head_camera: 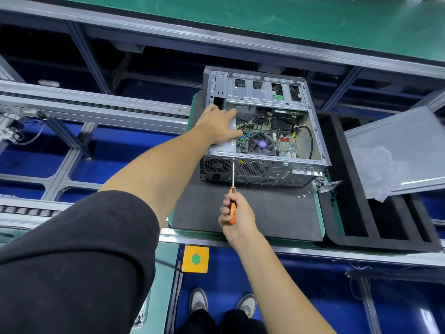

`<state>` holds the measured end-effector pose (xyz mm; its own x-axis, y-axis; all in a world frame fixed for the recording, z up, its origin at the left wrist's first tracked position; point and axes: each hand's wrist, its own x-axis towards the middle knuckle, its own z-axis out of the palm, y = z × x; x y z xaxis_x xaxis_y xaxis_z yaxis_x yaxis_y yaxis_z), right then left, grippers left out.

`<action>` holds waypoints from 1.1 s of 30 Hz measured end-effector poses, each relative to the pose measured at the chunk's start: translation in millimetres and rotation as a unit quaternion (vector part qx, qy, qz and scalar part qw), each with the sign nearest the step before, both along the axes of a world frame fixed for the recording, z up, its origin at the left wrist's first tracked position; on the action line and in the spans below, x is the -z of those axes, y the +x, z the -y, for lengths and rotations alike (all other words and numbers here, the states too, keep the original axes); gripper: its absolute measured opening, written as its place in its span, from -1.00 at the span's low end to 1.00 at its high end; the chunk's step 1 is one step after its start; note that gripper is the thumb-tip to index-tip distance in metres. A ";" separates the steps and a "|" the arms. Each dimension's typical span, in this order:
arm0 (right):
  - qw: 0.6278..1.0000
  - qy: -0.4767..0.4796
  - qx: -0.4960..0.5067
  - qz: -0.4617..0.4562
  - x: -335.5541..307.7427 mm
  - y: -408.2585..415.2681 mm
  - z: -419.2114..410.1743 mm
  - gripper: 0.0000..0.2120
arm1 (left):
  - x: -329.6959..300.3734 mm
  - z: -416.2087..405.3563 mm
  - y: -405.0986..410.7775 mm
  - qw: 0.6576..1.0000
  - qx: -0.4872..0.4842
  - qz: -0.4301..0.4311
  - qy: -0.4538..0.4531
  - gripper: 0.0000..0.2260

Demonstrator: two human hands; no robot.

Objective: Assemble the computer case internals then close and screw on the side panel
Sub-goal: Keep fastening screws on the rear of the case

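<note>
Orange-handled screwdriver gripped in right hand, tip at rear edge of open computer case, frame centre. Left hand flat, pressing power supply inside. Internals mostly fitted; side panel off, at right, not yet screwed on.

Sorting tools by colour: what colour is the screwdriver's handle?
Orange with black, on the screwdriver held by the right hand; head view.

Bare dark mat lies open near the computer case — loose screws at its right, a black foam tray beyond them.
</note>
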<state>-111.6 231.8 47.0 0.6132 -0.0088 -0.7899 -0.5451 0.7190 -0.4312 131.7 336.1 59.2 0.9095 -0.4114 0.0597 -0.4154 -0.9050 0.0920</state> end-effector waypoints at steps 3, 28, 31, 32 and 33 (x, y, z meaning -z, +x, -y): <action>0.981 -0.187 -0.056 0.019 -0.6 -2.8 -1.4 -0.93 | 1.9 0.2 0.2 1.000 -0.001 0.006 0.000 -0.51; 0.812 -0.574 -0.094 0.042 6.1 -10.9 -14.0 -0.83 | 4.7 0.7 0.8 1.000 -0.010 0.013 -0.013 -0.49; 0.779 -0.615 -0.111 0.052 5.5 -10.2 -17.4 -0.76 | 3.6 1.1 0.5 1.000 -0.008 0.014 -0.011 -0.50; 0.763 -0.633 -0.119 0.055 7.5 -10.2 -16.7 -0.74 | 3.0 0.8 0.5 1.000 -0.009 0.014 -0.009 -0.50; 0.761 -0.636 -0.115 0.060 8.5 -9.7 -15.5 -0.74 | 2.4 0.7 0.9 1.000 -0.008 0.014 -0.006 -0.50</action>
<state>-121.3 247.3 38.4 0.7816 -0.6000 -0.1705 -0.4946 -0.4296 -0.7555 132.6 335.4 56.8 0.9142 -0.3952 0.0897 -0.4026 -0.9108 0.0917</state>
